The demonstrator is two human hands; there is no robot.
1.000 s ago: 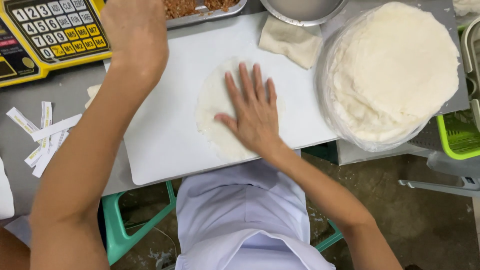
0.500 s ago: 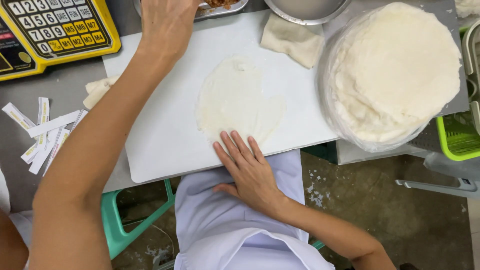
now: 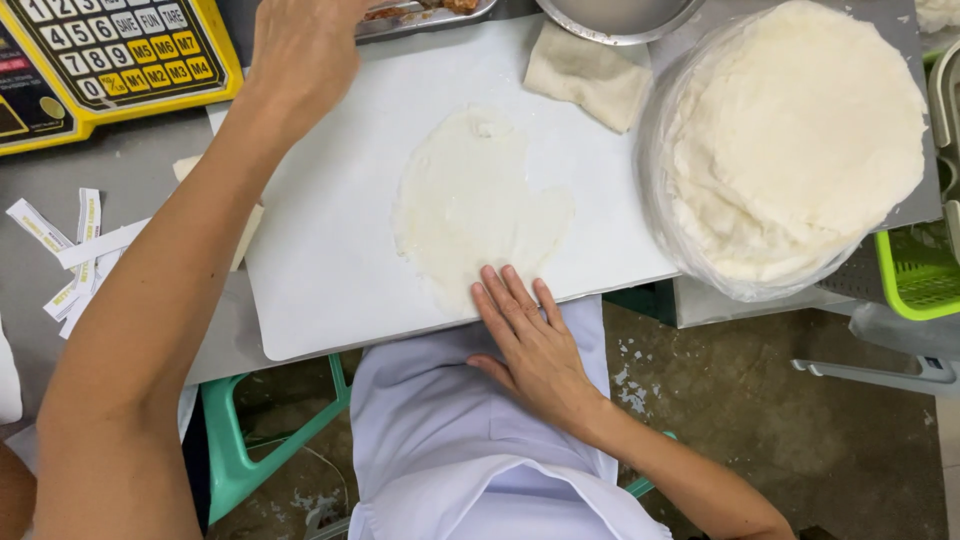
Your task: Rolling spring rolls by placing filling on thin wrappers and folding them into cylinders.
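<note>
Nearest, my right hand (image 3: 530,340) lies flat and open, fingers spread, at the near edge of the white board (image 3: 320,280); its fingertips just touch the lower rim of the wrapper (image 3: 475,205) and grip nothing. That wrapper, a thin round sheet, lies flat at the board's middle, its near edge close to the board's rim. Left of the board, paper strips (image 3: 70,255) are scattered on the grey table (image 3: 130,190). Farther out, a folded piece of dough (image 3: 590,75) sits at the board's far right corner, and the stack of wrappers (image 3: 790,140) rests in clear plastic just beside the board, overhanging the table edge. My left hand (image 3: 300,50) reaches across the board to the metal tray (image 3: 425,18) at the far edge; whether it is closed on anything I cannot tell, as the fingers are cut off by the frame. A yellow scale (image 3: 110,55) stands far left, a metal bowl (image 3: 615,15) far centre.

Risks, as I judge them: the thin sheet could tear or wrinkle if my fingertips drag it, and the overhanging stack could slip if nudged.
</note>
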